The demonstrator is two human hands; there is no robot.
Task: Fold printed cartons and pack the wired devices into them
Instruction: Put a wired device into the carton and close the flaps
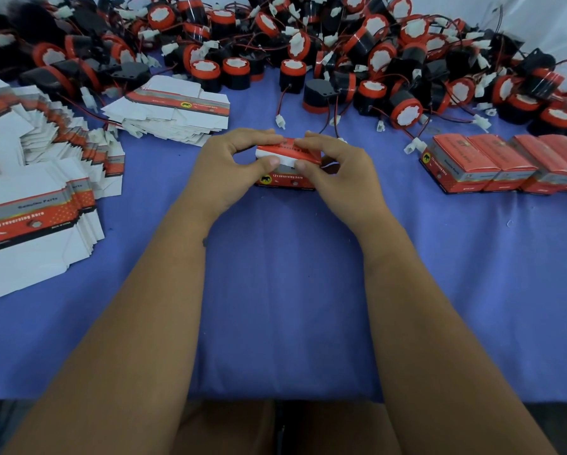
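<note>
Blue cloth-covered table (pixel 285 274), with a pale sheet behind it, carried all stock. Item in hand: one small red-and-white printed cardboard carton (pixel 287 165), standing on the cloth at mid-table, taken here as the landmark. Left hand (pixel 229 172) gripped its left end, thumb pressed on the white top flap; right hand (pixel 338 172) gripped its right end, fingers curled over the top edge and thumb on the same flap. Handling, as judged: thin card, light, stiff only along its creases, easily dented; best held by the end walls and the flap pressed near its fold. Beyond the carton lay a heap of black-and-red round wired devices (pixel 308 44) with white plug connectors; their thin leads would likely snag one another. Left of the carton, fanned stacks of flat unfolded carton blanks (pixel 46 192); right of it, a row of closed red cartons (pixel 505 165), cut off by the frame edge. Whether a device sat inside the held carton could not be told; the hands hid its ends and the far heap was blurred.
</note>
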